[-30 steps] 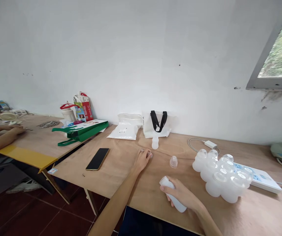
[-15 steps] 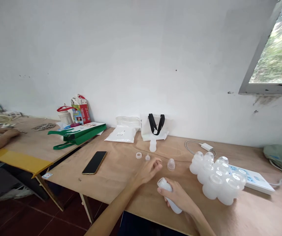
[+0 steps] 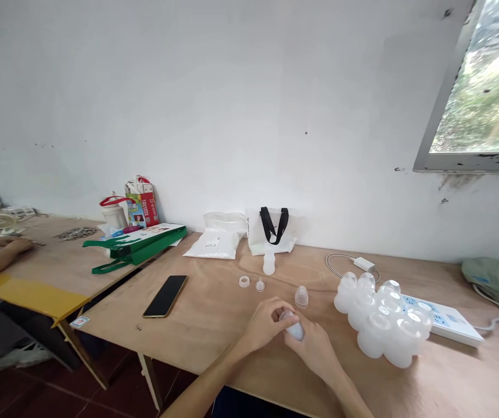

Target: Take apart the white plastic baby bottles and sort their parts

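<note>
My right hand [image 3: 312, 348] grips a frosted white plastic bottle [image 3: 295, 331] on its lower side, just above the plywood table [image 3: 214, 331]. My left hand [image 3: 264, 323] has come over from the left, and its fingers wrap the bottle's open end, hiding most of it. Ahead of my hands stand a clear dome cap [image 3: 301, 297], a small translucent nozzle piece [image 3: 260, 285], a plastic ring [image 3: 244, 281] and an upright white bottle [image 3: 269, 263]. To the right is a packed group of several frosted bottles with clear domes [image 3: 380, 316].
A black phone [image 3: 165, 296] lies on the table at left. White packets [image 3: 212, 244] and a white bag with black handles [image 3: 270, 231] line the wall. A power strip [image 3: 438, 319] sits at right. On the neighbouring table, a co-worker's hand [image 3: 20, 245] rests near a green bag [image 3: 136, 247].
My left hand has lifted off the table and moved right onto the bottle, uncovering the ring and nozzle piece. My right hand has brought the bottle up and left, closer to the left hand.
</note>
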{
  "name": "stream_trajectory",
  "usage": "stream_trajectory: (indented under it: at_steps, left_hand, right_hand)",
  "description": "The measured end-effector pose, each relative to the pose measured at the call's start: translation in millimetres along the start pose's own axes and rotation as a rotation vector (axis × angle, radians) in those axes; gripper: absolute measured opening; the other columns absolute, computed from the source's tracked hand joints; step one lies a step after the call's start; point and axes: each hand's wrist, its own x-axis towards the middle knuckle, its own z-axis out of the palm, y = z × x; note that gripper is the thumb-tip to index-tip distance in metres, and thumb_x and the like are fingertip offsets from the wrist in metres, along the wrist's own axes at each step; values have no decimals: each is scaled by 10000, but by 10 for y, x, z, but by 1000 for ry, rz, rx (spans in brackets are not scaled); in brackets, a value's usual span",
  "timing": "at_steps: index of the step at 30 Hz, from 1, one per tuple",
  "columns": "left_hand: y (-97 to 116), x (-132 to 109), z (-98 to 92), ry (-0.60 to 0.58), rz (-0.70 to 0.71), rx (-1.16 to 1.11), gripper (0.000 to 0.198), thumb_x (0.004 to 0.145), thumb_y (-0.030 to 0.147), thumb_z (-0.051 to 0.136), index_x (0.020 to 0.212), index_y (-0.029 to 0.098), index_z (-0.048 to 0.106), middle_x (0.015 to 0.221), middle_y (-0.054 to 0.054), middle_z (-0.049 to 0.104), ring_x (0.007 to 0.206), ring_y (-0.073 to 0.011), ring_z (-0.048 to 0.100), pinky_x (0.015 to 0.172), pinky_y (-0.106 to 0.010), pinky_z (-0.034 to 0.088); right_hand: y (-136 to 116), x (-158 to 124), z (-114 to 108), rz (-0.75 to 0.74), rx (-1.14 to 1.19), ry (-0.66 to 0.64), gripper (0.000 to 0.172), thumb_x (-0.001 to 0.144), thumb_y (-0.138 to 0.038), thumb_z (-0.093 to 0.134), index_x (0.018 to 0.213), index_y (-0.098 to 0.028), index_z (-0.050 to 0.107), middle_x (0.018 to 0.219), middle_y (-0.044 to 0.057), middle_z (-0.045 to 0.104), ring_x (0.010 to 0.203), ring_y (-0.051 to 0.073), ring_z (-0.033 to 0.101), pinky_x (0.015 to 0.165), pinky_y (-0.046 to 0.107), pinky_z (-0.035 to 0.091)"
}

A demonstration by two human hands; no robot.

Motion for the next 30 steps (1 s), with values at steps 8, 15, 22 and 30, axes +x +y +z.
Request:
stream_trajectory:
  at_steps: [8,15,22,30]
  left_hand:
    - [-484,359,-141,407,-243,-80,460,894,624,513,845,188,648,741,-31,636,697,-181,602,599,-271,502]
    - [-1068,477,-705,491,-252,342,340,924,427,525,1173,210,606,1178,-103,659,1134,-285,586,984,-426,452]
    - [-1341,405,-682,276,-210,353,294,899,308,539,1174,232,611,1190,-52,678,1108,-236,615,1011,-378,446]
    - [-1422,397,-677,238,-176,370,359,886,242,548,1244,248,579,1273,-51,643,1212,-224,563,1074,-371,408]
  right_hand:
    - [217,10,64,-82,-223,336,309,961,-403,466,1229,-284,562,1108,131,651,1027,342,614,903,475,438]
    - [98,31,-115,-40,323,347,429,971,-543,418,1306,-275,385,1297,99,568,1202,282,540,991,406,447]
    - [62,44,-53,15,448,266,519,920,-529,505,1332,-257,345,1338,107,541,1219,273,539,1044,416,423]
    - [-63,661,-211,-179,190,177,481,878,-371,527,1336,-267,423,1292,86,584,1178,272,570,999,418,439]
